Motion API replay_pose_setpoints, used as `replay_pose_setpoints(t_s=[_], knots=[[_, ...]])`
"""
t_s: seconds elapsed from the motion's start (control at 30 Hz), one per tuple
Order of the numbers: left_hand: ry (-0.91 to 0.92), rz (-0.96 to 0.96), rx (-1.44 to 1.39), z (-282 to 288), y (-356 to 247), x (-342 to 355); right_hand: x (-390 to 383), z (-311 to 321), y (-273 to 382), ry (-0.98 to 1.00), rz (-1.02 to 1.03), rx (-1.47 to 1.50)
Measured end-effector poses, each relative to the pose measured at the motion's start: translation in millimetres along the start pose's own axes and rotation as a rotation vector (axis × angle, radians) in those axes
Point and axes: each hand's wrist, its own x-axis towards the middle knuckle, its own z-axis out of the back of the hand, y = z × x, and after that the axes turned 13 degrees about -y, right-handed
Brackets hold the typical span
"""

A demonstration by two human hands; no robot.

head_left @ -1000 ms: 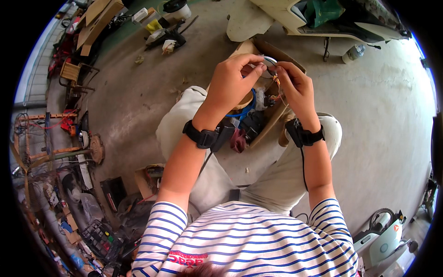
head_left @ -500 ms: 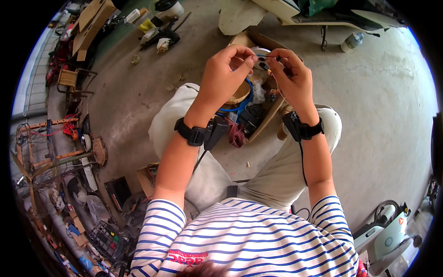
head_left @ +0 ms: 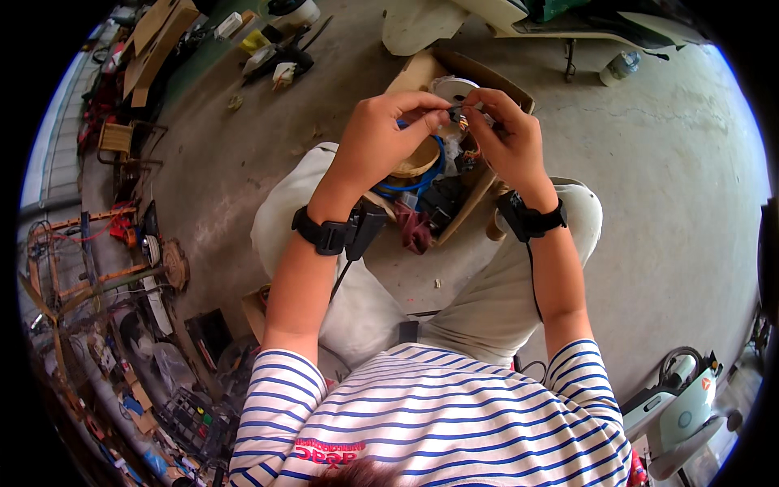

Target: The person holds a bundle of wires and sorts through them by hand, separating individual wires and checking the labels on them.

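Note:
Above an open cardboard box, both hands meet at a small dark piece with thin coloured wires, too small to name exactly. My left hand pinches its left side between thumb and forefinger. From the right, my right hand pinches the same piece, fingers curled. The box below holds a woven basket, a coil of blue cable, a white round item, black parts and a dark red cloth. My hands partly cover what lies in it.
My knees flank the box. A parked scooter and a plastic bottle are beyond it. At left stand a small chair and clutter along the wall. Another light-coloured scooter is at lower right.
My left hand has shifted slightly left and down, my right hand slightly left. They have come closer together on the piece, and more of the box shows beyond them.

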Motion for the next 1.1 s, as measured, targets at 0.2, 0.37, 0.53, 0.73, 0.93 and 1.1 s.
replay_pose_setpoints(t_s=[0.2,0.37,0.53,0.73,0.93,1.1], knots=[[0.040,0.061,-0.021,8,-2,-4,4,-2,-5,0.107,0.035,0.036],[0.054,0.086,-0.014,12,-4,-6,5,-4,-4,0.158,0.055,0.061],[0.057,0.070,0.005,14,0,-6,3,-5,-4,0.181,0.083,0.005],[0.050,0.060,0.005,13,0,-7,2,-4,-2,0.200,0.097,-0.066],[0.062,0.101,0.007,14,-3,-6,0,-7,-7,0.189,0.104,-0.057],[0.066,0.123,0.014,17,-5,-8,0,-11,-4,0.187,0.116,-0.047]])
